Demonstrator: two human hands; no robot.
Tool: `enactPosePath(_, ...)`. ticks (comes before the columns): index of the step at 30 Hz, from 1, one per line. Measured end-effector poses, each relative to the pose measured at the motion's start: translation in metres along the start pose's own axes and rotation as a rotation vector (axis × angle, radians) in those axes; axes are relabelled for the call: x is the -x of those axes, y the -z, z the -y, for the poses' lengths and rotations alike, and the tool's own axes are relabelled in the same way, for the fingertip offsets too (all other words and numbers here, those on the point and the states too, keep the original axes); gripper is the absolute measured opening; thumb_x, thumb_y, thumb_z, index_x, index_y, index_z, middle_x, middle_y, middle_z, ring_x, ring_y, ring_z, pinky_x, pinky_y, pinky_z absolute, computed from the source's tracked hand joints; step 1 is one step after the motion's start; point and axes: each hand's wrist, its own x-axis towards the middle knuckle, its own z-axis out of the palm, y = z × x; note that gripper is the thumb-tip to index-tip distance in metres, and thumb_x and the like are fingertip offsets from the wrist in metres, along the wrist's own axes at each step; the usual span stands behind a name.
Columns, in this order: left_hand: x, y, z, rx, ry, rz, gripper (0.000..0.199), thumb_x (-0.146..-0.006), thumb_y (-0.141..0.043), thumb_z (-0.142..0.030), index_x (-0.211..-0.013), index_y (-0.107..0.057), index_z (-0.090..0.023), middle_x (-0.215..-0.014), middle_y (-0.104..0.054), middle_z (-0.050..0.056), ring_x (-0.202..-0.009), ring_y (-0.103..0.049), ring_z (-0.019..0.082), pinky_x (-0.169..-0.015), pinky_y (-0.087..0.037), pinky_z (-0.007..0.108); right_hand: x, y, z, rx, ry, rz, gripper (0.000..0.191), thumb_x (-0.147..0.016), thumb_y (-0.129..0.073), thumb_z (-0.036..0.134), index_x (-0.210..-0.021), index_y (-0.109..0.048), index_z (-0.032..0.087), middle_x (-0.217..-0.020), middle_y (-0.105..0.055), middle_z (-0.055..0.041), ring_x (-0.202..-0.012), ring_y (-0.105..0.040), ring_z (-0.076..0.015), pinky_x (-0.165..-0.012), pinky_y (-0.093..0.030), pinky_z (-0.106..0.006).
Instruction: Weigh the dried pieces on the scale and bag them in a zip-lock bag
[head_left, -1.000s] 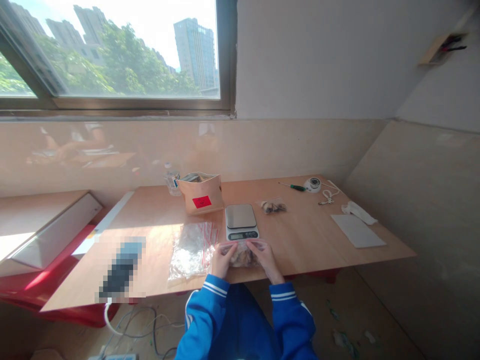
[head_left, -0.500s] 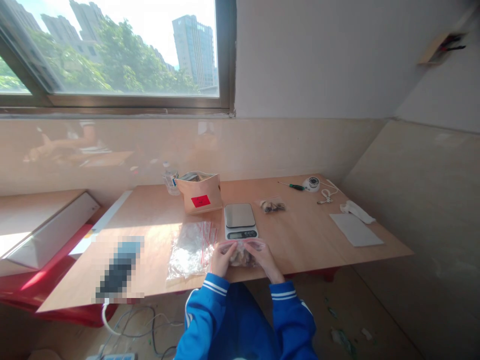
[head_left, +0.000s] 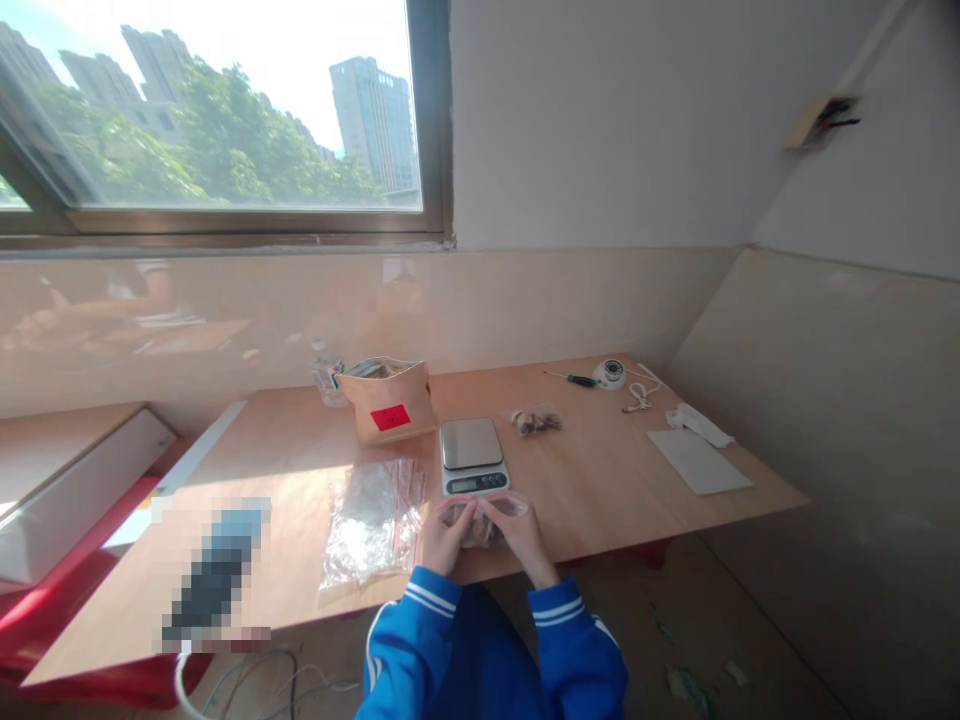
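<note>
A clear zip bag (head_left: 480, 530) with brown dried pieces lies at the table's front edge. My left hand (head_left: 444, 535) pinches its top rim from the left, and my right hand (head_left: 520, 530) pinches the rim from the right, the fingertips close together. Just behind the bag stands a kitchen scale (head_left: 472, 446) with a bare metal plate. A second filled bag (head_left: 535, 420) rests to the right of the scale. Left of my hands is a flat stack of clear bags with red seals (head_left: 373, 520).
Behind the stack stand an open brown pouch (head_left: 391, 405) and a plastic bottle (head_left: 327, 375). A screwdriver (head_left: 579, 381), a white camera (head_left: 610, 374) and a white sheet (head_left: 699, 461) lie to the right. A blurred dark object (head_left: 214, 575) is at left.
The view has shifted a little, so the table things appear lower and further left. My fingertips have come closer together at the bag's rim.
</note>
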Motion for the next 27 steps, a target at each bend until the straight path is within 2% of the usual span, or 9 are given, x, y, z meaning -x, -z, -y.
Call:
enactPosePath(3,0.001,-0.004,0.001,-0.064,-0.042,-0.062,0.026,-0.074,-0.064,-0.038,-0.083,-0.069,-0.015,-0.085,-0.07,0.007,-0.088,-0.063,0.02,-0.084,-0.047,0.032,0.001,-0.006,0.002,-0.003,0.022,-0.065,0.02,-0.072,-0.066,0.037,-0.073,-0.066,0.017,-0.07,-0.069,-0.0032,-0.068,-0.064,-0.0169,-0.066,-0.052,-0.028)
enactPosePath(10,-0.001,-0.001,-0.006,-0.037,-0.018,-0.112,0.023,-0.072,-0.065,-0.038,-0.076,-0.071,-0.016,-0.078,-0.071,0.006,-0.079,-0.065,0.02,-0.076,-0.05,0.03,0.002,-0.009,0.012,0.018,0.033,-0.074,0.02,-0.074,-0.065,0.037,-0.074,-0.066,0.017,-0.072,-0.068,-0.0039,-0.071,-0.063,-0.0174,-0.067,-0.05,-0.028)
enactPosePath(14,-0.008,0.004,-0.015,0.024,0.053,-0.087,0.023,-0.066,-0.069,-0.038,-0.071,-0.072,-0.016,-0.073,-0.072,0.006,-0.073,-0.066,0.02,-0.069,-0.051,0.028,-0.002,-0.007,0.013,0.017,0.022,-0.123,0.021,-0.072,-0.067,0.037,-0.067,-0.066,0.017,-0.067,-0.067,-0.0022,-0.066,-0.061,-0.0167,-0.064,-0.048,-0.026)
enactPosePath(18,-0.013,0.007,-0.025,0.05,0.116,-0.026,0.028,-0.066,-0.069,-0.041,-0.074,-0.074,-0.014,-0.073,-0.072,0.006,-0.072,-0.065,0.019,-0.067,-0.05,0.026,-0.009,-0.002,0.012,-0.01,0.0,-0.089,0.028,-0.076,-0.061,0.043,-0.074,-0.068,0.017,-0.072,-0.068,-0.0041,-0.07,-0.062,-0.0183,-0.065,-0.049,-0.027)
enactPosePath(23,-0.018,-0.001,-0.037,0.1,0.137,-0.017,0.033,-0.065,-0.068,-0.045,-0.069,-0.073,-0.012,-0.066,-0.07,0.006,-0.066,-0.062,0.017,-0.061,-0.048,0.024,-0.014,0.003,0.012,0.087,0.061,-0.217,0.031,-0.078,-0.057,0.044,-0.071,-0.067,0.015,-0.07,-0.067,-0.0052,-0.069,-0.061,-0.0182,-0.064,-0.048,-0.027)
enactPosePath(27,-0.026,-0.005,-0.037,0.072,0.176,-0.001,0.042,-0.064,-0.067,-0.052,-0.072,-0.072,-0.011,-0.056,-0.064,0.003,-0.049,-0.054,0.012,-0.044,-0.039,0.02,-0.017,0.005,0.015,0.085,0.081,-0.238,0.033,-0.08,-0.054,0.046,-0.075,-0.066,0.015,-0.074,-0.068,-0.0068,-0.072,-0.062,-0.0188,-0.066,-0.049,-0.028)
